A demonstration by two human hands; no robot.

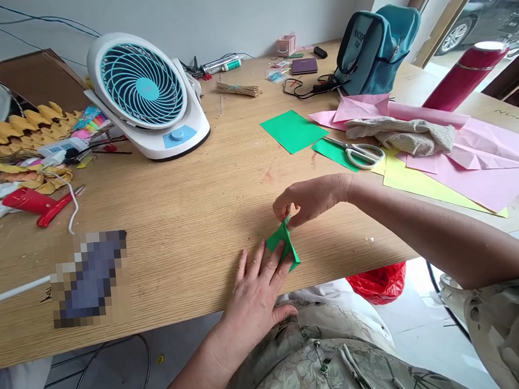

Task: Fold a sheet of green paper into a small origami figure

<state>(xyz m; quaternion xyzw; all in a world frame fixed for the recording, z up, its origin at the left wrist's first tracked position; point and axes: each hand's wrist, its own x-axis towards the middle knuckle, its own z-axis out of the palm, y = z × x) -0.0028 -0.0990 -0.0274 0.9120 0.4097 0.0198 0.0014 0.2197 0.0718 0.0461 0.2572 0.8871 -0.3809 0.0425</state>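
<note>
A small folded piece of green paper (294, 255) lies near the front edge of the wooden table, one flap raised. My left hand (258, 279) rests flat on it, fingers spread over its lower part. At the paper's far tip, my right hand (300, 202) pinches the raised corner between thumb and fingers. Farther back are a flat green sheet (293, 131) and a second green piece (335, 153), partly under scissors (361, 152) with pale handles.
Pink paper (489, 177), yellow paper (415, 179) and a crumpled glove (404, 135) lie at right, near a red bottle (465, 76) and a blue bag (376, 48). At left stand a fan (146, 95) and a red glue gun (37, 203). A blurred-out object (92, 279) lies in front.
</note>
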